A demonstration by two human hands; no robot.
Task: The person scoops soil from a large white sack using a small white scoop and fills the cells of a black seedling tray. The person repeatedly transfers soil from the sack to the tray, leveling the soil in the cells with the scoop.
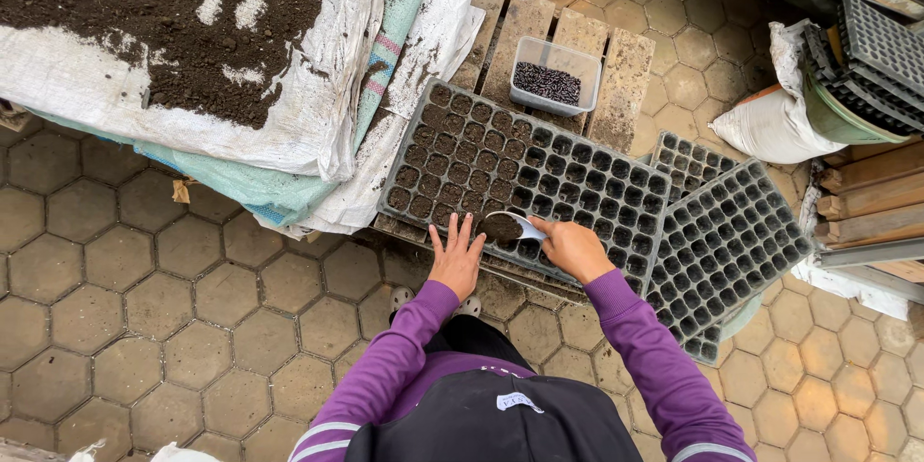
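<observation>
Grip on the left hand [456, 260]: none at all, palm flat, fingers spread, laid on the near edge of the black seedling tray [577, 173] and holding nothing. Just right of it, over the same near edge, a white scoop [515, 226] heaped with dark soil. Grip on the right hand [576, 248]: closed around the scoop's handle, bowl pointed toward the left hand.

Far left of the tray, up on white sacking [318, 125], a broad pile of loose soil [164, 19] (flecked with pale bits). Left part of the tray already packed with soil; middle and right cells empty and dark. Beyond the tray's far edge, on the wooden pallet [621, 87] serving as the surface, a clear tub [555, 72] of small dark grains (seeds or pellets, too small to tell). Touching the tray's right end, a stack of empty black trays [727, 241], tilted askew. Further right of those, a slumped white bag [760, 125]. Hexagonal paving [144, 298] underfoot on the near side of the tray.

Step in hand, by the look of it: filling cells, scoop by scoop, working from the filled left part toward the empty right. Next move, as a judgement: calls for a slow tip of the scoop over the nearest unfilled cells, with the flat left hand as a guard and a spreader against spill over the near edge.
</observation>
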